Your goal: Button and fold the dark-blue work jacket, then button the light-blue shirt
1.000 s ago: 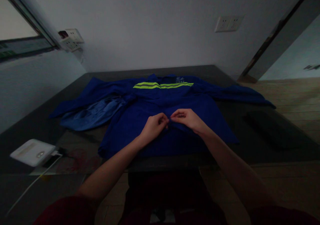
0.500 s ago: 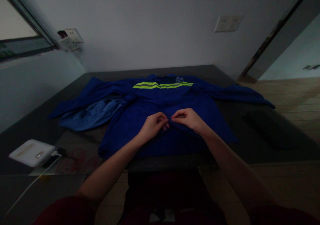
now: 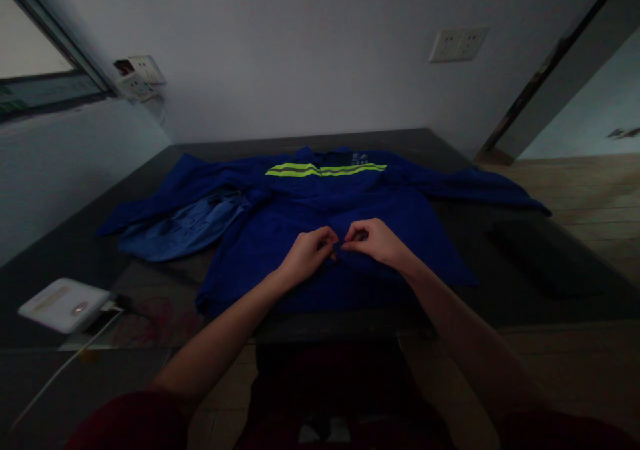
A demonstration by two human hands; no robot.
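Note:
A blue work jacket (image 3: 310, 203) with two yellow-green stripes across the chest lies spread on a dark table (image 3: 450, 150), sleeves out to both sides. My left hand (image 3: 306, 257) and my right hand (image 3: 375, 242) meet at the jacket's front opening near its lower middle. Both hands are closed in a pinch on the cloth edges, fingertips almost touching each other. What sits between the fingertips is too small and dark to make out.
A white device (image 3: 63, 305) with a cable lies at the table's near left. A dark flat object (image 3: 543, 257) rests at the right. Wall sockets (image 3: 457, 43) and another socket (image 3: 137, 77) are on the walls; a doorway opens at the right.
Both hands stay at the same spot on the jacket front; the right hand has shifted slightly down and its fingers have curled tighter. The jacket has not moved.

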